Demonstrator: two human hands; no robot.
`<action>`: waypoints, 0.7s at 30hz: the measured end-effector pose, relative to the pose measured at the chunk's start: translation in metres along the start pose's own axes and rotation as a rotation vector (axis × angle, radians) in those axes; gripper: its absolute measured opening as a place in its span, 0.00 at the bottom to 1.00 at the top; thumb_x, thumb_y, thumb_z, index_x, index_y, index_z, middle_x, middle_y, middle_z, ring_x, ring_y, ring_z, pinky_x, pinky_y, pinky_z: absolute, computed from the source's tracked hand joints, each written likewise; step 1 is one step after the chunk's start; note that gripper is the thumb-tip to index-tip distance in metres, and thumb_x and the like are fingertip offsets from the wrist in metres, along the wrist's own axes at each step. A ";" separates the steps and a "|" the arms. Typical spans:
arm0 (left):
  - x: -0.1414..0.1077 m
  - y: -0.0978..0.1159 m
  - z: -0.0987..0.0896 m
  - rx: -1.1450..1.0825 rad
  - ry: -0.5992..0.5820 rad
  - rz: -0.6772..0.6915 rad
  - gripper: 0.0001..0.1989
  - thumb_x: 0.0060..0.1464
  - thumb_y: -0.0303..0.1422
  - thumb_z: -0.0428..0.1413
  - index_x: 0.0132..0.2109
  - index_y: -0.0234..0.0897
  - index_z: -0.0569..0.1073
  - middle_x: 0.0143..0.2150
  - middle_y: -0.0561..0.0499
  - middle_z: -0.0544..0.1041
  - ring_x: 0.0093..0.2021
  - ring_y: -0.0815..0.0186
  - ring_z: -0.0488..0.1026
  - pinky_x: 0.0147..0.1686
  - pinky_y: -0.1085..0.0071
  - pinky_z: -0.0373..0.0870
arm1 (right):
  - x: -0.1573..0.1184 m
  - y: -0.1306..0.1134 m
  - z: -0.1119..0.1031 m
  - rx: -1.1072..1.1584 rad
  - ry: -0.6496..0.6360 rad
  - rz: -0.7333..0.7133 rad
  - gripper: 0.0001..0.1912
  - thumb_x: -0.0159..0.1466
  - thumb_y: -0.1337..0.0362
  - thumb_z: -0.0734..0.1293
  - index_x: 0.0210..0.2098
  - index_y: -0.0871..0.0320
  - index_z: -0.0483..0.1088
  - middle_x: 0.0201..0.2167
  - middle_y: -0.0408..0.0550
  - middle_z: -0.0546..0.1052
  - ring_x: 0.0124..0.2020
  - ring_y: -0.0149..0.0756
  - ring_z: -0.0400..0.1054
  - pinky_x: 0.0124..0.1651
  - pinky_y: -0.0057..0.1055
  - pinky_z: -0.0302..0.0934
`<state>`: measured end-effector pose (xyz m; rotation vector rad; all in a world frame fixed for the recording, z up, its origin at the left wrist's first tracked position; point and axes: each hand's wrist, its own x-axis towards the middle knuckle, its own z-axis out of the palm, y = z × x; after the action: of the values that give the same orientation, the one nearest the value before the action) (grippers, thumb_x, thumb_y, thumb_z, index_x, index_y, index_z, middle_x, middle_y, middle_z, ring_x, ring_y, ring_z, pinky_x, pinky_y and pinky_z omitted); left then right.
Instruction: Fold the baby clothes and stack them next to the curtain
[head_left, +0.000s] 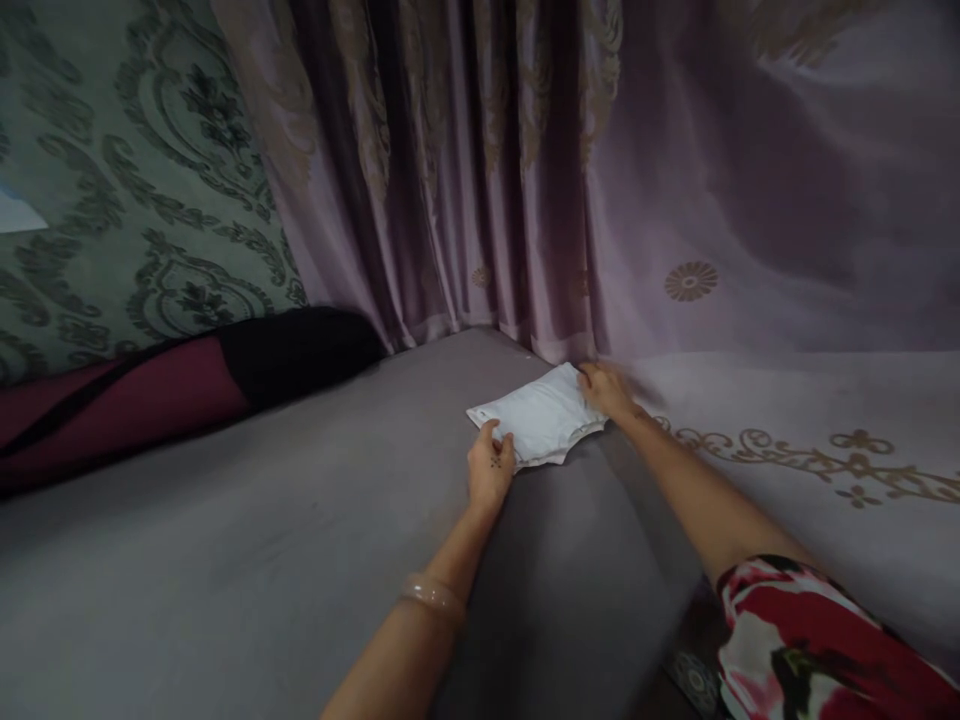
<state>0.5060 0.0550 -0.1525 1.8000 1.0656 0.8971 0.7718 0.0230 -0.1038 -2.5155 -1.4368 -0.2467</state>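
A small folded piece of white cloth (pixel 536 418) lies on the grey bed surface, near its far corner. Its exact kind cannot be made out; the near edge shows several uneven layers. My left hand (pixel 491 468) grips the near left edge, thumb and finger closed on the fabric. At the right end, my right hand (pixel 606 392) has its fingers curled over the cloth's far corner; its fingertips are partly hidden. A pale bangle (pixel 433 592) circles my left wrist, and a red floral sleeve (pixel 817 640) covers my right upper arm.
The grey padded surface (pixel 225 580) stretches to the left and front. Along its back left edge lies a long maroon and black bundle (pixel 247 365). Purple curtains (pixel 480 190) hang close behind the cloth and down the right side. Green patterned wallpaper (pixel 150 170) covers the left wall.
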 end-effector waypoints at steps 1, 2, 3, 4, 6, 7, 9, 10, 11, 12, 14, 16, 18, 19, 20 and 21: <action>-0.001 -0.001 0.000 0.039 0.000 0.027 0.16 0.58 0.37 0.51 0.51 0.36 0.71 0.28 0.53 0.71 0.30 0.66 0.70 0.36 0.71 0.66 | 0.000 -0.005 0.003 0.023 -0.024 -0.018 0.22 0.70 0.61 0.52 0.58 0.62 0.65 0.56 0.59 0.71 0.57 0.44 0.63 0.59 0.36 0.53; -0.002 -0.002 0.001 0.077 0.006 0.049 0.15 0.58 0.37 0.51 0.49 0.36 0.72 0.29 0.51 0.72 0.32 0.65 0.71 0.37 0.70 0.66 | 0.001 -0.009 0.006 0.037 -0.045 -0.028 0.23 0.71 0.60 0.51 0.59 0.61 0.65 0.57 0.57 0.70 0.58 0.42 0.63 0.59 0.35 0.53; -0.003 -0.003 0.002 0.110 0.011 0.069 0.15 0.58 0.38 0.52 0.49 0.36 0.73 0.30 0.50 0.72 0.34 0.64 0.71 0.39 0.70 0.66 | 0.001 -0.014 0.009 0.045 -0.060 -0.030 0.24 0.71 0.58 0.50 0.59 0.60 0.65 0.58 0.56 0.69 0.59 0.42 0.62 0.60 0.35 0.53; -0.004 -0.004 0.002 0.136 0.015 0.086 0.15 0.58 0.38 0.52 0.49 0.35 0.73 0.31 0.49 0.73 0.36 0.63 0.71 0.40 0.69 0.66 | 0.001 -0.017 0.012 0.054 -0.075 -0.022 0.25 0.72 0.56 0.48 0.60 0.60 0.64 0.60 0.55 0.68 0.60 0.43 0.60 0.61 0.38 0.52; -0.005 -0.005 0.003 0.168 0.012 0.108 0.16 0.58 0.37 0.53 0.50 0.34 0.72 0.34 0.47 0.73 0.37 0.63 0.71 0.42 0.69 0.66 | -0.001 -0.023 0.019 0.066 -0.107 0.010 0.28 0.72 0.52 0.46 0.62 0.58 0.61 0.63 0.55 0.63 0.63 0.48 0.56 0.62 0.47 0.49; -0.005 -0.006 0.003 0.178 0.007 0.112 0.16 0.58 0.37 0.53 0.51 0.34 0.72 0.34 0.46 0.73 0.37 0.63 0.71 0.42 0.69 0.66 | -0.002 -0.025 0.022 0.065 -0.123 0.025 0.29 0.71 0.51 0.45 0.63 0.56 0.59 0.64 0.54 0.61 0.64 0.50 0.54 0.62 0.52 0.47; -0.005 -0.008 0.003 0.198 0.000 0.108 0.17 0.58 0.37 0.53 0.52 0.35 0.71 0.35 0.46 0.73 0.37 0.63 0.71 0.42 0.68 0.66 | -0.003 -0.026 0.028 0.044 -0.147 0.041 0.30 0.71 0.49 0.44 0.64 0.54 0.58 0.66 0.53 0.58 0.66 0.51 0.50 0.63 0.58 0.44; -0.006 -0.008 0.003 0.206 0.000 0.102 0.17 0.58 0.37 0.53 0.52 0.35 0.71 0.35 0.47 0.73 0.36 0.63 0.71 0.42 0.68 0.66 | -0.004 -0.025 0.030 0.026 -0.150 0.040 0.30 0.71 0.50 0.43 0.64 0.53 0.57 0.67 0.52 0.57 0.66 0.50 0.49 0.63 0.58 0.43; -0.006 -0.009 0.003 0.212 0.000 0.098 0.17 0.58 0.38 0.53 0.52 0.36 0.71 0.35 0.47 0.73 0.36 0.63 0.71 0.42 0.68 0.66 | -0.004 -0.024 0.032 0.008 -0.150 0.037 0.29 0.71 0.50 0.43 0.65 0.53 0.57 0.67 0.52 0.57 0.66 0.49 0.48 0.63 0.59 0.43; -0.007 -0.009 0.003 0.213 0.004 0.099 0.17 0.59 0.38 0.52 0.52 0.36 0.71 0.36 0.47 0.72 0.36 0.63 0.70 0.42 0.68 0.66 | -0.004 -0.023 0.034 -0.008 -0.147 0.036 0.29 0.71 0.51 0.43 0.65 0.53 0.56 0.67 0.52 0.56 0.66 0.49 0.48 0.63 0.59 0.42; -0.009 -0.009 0.003 0.200 0.018 0.113 0.17 0.60 0.39 0.51 0.52 0.36 0.71 0.37 0.46 0.72 0.37 0.63 0.71 0.42 0.68 0.66 | -0.002 -0.020 0.036 -0.025 -0.150 0.036 0.29 0.71 0.51 0.43 0.65 0.52 0.55 0.67 0.51 0.56 0.66 0.49 0.48 0.63 0.59 0.43; -0.011 -0.010 0.003 0.170 0.031 0.139 0.17 0.61 0.39 0.50 0.53 0.36 0.70 0.38 0.46 0.72 0.38 0.63 0.71 0.42 0.68 0.66 | 0.001 -0.019 0.035 -0.022 -0.180 0.041 0.29 0.71 0.50 0.44 0.65 0.52 0.55 0.67 0.51 0.55 0.67 0.50 0.48 0.63 0.60 0.43; -0.012 -0.011 0.004 0.131 0.039 0.153 0.17 0.61 0.39 0.49 0.53 0.35 0.69 0.37 0.46 0.72 0.39 0.62 0.71 0.43 0.68 0.67 | 0.001 -0.022 0.031 -0.004 -0.207 0.059 0.30 0.70 0.50 0.45 0.66 0.54 0.55 0.68 0.53 0.54 0.67 0.52 0.46 0.63 0.62 0.42; -0.012 -0.011 0.004 0.105 0.046 0.148 0.17 0.61 0.39 0.49 0.53 0.35 0.68 0.37 0.46 0.73 0.39 0.62 0.71 0.43 0.67 0.67 | 0.000 -0.026 0.029 0.005 -0.197 0.064 0.30 0.70 0.51 0.45 0.66 0.55 0.54 0.68 0.54 0.54 0.68 0.53 0.44 0.63 0.63 0.40; -0.012 -0.012 0.004 0.079 0.057 0.137 0.16 0.62 0.38 0.48 0.52 0.35 0.68 0.38 0.45 0.73 0.40 0.62 0.72 0.44 0.67 0.67 | -0.003 -0.032 0.026 0.011 -0.167 0.060 0.30 0.71 0.52 0.44 0.66 0.57 0.54 0.68 0.54 0.53 0.68 0.52 0.43 0.64 0.63 0.39; -0.011 -0.013 0.004 0.052 0.070 0.121 0.15 0.63 0.37 0.46 0.51 0.34 0.68 0.39 0.44 0.74 0.41 0.62 0.72 0.44 0.67 0.67 | -0.007 -0.040 0.024 0.015 -0.123 0.041 0.30 0.71 0.53 0.44 0.66 0.59 0.54 0.68 0.55 0.54 0.69 0.51 0.41 0.64 0.62 0.37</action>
<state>0.5013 0.0475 -0.1680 1.9048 1.0406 1.0198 0.7341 0.0436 -0.1239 -2.5852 -1.4238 -0.0754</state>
